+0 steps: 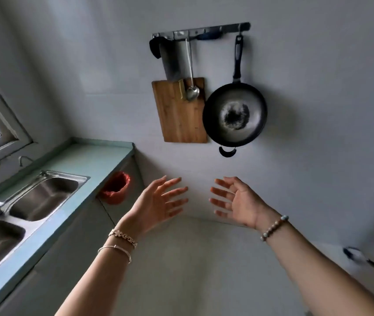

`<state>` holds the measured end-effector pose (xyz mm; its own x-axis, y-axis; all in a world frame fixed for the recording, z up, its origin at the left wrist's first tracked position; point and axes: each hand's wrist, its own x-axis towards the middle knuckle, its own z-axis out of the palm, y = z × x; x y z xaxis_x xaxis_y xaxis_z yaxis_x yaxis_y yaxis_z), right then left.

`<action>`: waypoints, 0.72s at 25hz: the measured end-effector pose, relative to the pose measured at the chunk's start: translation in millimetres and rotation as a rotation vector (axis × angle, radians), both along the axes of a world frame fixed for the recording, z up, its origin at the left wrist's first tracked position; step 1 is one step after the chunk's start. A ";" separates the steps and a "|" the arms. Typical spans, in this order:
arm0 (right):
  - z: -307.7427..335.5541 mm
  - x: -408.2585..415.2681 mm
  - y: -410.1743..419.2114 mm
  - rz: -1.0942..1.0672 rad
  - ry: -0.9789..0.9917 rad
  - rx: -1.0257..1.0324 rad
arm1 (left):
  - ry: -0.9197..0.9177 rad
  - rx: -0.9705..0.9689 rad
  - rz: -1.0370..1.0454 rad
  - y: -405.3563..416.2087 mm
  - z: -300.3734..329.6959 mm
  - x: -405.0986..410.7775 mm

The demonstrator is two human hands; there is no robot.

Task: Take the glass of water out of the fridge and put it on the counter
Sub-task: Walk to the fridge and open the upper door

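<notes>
Hands empty, fridge and glass out of view

Task barely begun, by my judgement; neither the fridge nor the glass of water shows anywhere in the head view, so where the glass is cannot be told. Left hand (158,199) is raised before the wall with fingers spread wide and palm turned inward; it holds nothing and touches nothing. Right hand (236,201) mirrors it, fingers fanned open, palm facing the left, also empty; the two are near each other but apart. Counter (85,160) runs along the left with a double sink (42,195) set in it; a bare stretch lies beyond the sink toward the corner, a likely place to set the glass down. Next move calls for turning to find the fridge and opening its door; one hand must pull it, leaving the other free for the glass.
</notes>
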<state>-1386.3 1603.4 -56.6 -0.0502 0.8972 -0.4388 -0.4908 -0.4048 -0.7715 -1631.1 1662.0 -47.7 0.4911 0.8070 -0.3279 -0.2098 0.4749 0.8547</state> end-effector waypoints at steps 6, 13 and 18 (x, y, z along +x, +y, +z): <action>5.6 88.5 -28.4 -0.408 -0.078 -0.016 | -0.007 -0.020 -0.439 58.6 -6.6 140.4; 27.9 191.9 -89.3 -0.803 -0.130 0.011 | -0.043 0.021 -0.867 56.6 13.7 316.2; 36.0 228.8 -122.5 -1.021 -0.150 -0.010 | -0.053 0.032 -1.094 38.5 27.1 410.0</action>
